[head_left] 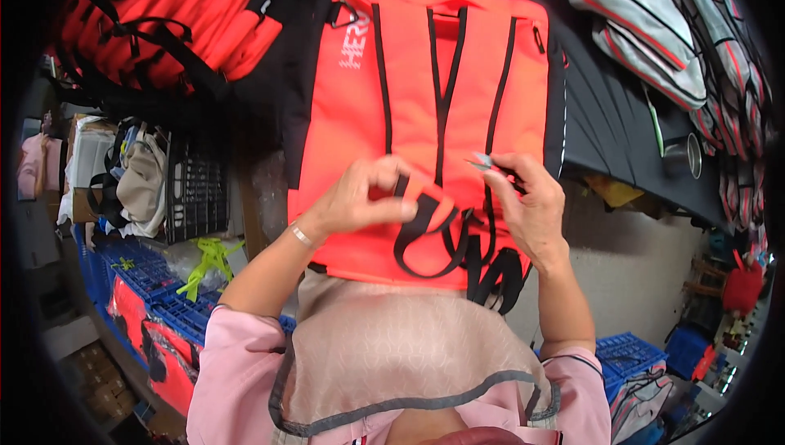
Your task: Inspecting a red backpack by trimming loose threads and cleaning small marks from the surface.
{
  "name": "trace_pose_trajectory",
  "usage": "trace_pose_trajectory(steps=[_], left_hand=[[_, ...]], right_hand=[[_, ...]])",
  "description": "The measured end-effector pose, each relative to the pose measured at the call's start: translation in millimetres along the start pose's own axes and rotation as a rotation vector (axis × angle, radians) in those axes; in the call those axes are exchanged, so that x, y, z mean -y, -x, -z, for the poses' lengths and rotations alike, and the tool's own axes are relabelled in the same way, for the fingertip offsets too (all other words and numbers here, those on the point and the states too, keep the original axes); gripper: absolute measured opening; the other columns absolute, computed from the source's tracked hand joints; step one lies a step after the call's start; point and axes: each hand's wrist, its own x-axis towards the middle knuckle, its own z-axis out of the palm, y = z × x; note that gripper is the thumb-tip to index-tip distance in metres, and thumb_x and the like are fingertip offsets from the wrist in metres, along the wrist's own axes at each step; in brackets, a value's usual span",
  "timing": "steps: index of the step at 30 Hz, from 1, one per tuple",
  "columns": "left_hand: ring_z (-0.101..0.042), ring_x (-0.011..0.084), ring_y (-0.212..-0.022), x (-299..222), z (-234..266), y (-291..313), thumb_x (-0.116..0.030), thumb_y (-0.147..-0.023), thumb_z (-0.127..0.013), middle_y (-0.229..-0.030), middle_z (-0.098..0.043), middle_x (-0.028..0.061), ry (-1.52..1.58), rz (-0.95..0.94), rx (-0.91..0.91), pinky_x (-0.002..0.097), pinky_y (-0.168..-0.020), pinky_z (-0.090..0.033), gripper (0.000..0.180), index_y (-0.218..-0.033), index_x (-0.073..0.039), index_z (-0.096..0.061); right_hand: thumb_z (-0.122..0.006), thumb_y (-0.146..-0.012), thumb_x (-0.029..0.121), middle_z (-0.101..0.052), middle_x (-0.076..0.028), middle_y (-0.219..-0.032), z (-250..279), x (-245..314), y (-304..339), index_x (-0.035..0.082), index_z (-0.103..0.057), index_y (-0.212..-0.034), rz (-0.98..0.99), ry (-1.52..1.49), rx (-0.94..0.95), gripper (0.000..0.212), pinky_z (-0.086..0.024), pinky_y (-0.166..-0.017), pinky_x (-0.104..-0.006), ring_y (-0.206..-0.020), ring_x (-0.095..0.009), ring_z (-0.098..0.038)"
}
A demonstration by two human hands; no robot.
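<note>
On the dark table (605, 110) we see an orange bag (425, 118) lying flat. Our left hand (360, 200) has its grip closed on a black strap (425, 228) near the bag's lower edge, and our right hand (527, 204) pinches small scissors (482, 160) just beside it.

One bright orange fabric backpack with black webbing straps (433, 110). One small pair of metal snips (482, 160). One stack of orange padded bags (172, 20). Two grey-and-red fabric bags (638, 20). One black plastic crate (196, 187). Two blue plastic crates (630, 355). One metal cup (685, 155).
</note>
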Motion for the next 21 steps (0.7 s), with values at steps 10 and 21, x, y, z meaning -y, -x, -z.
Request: trace_pose_trajectory(steps=[10,21], left_hand=[[-0.065,0.0203,-0.114,-77.7,119.7,24.5,-0.035,-0.09,-0.068,-0.112,-0.07,0.02,-0.208,0.414,0.443,0.0377,-0.104,-0.045,0.044,-0.066,0.001,-0.069],[-0.053,0.0307,-0.125,-58.1,92.4,-189.3,-0.049,-0.092,-0.062,-0.138,-0.053,0.0171,-1.087,-0.26,-0.562,0.0483,-0.104,-0.042,0.065,-0.134,-0.001,-0.053]], right_hand=[[-0.083,-0.079,0.019,-0.066,-0.006,-0.086,40.4,-45.2,-81.7,-0.002,-0.064,-0.105,-0.149,-0.095,-0.057,0.039,-0.05,-0.074,-0.026,-0.078,-0.01,-0.059],[-0.067,-0.09,0.03,-0.072,-0.015,-0.095,-23.6,-38.9,-231.3,0.012,-0.075,-0.105,-0.063,0.23,-0.144,0.025,-0.053,-0.079,-0.0405,-0.088,-0.034,-0.07]])
